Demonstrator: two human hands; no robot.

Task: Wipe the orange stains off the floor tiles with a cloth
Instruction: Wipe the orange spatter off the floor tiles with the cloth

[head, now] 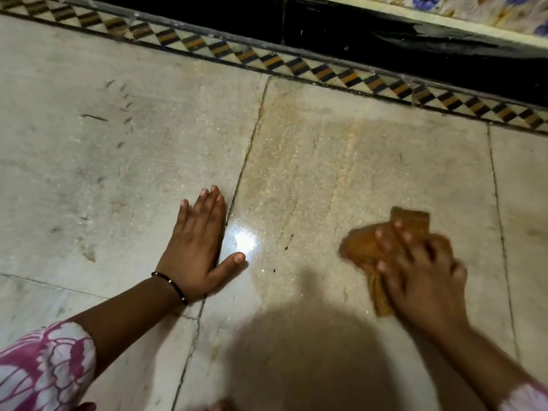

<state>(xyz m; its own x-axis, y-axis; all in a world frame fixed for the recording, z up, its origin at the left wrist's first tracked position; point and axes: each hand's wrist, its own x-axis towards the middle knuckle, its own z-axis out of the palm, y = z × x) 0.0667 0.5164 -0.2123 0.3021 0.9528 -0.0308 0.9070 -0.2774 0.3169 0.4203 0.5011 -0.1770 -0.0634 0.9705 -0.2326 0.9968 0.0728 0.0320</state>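
Observation:
My right hand presses a crumpled orange-brown cloth onto a beige floor tile, fingers curled over it; hand and cloth are motion-blurred. Faint orange stains streak the wet, shiny tile above and left of the cloth. My left hand lies flat on the neighbouring tile, fingers straight, thumb spread toward a bright light reflection. A few small dark specks sit between the two hands.
A patterned black, orange and cream border strip runs diagonally along the far edge, with a black wall base behind it. Dark scuff marks dot the left tile. A round head shadow falls on the near floor.

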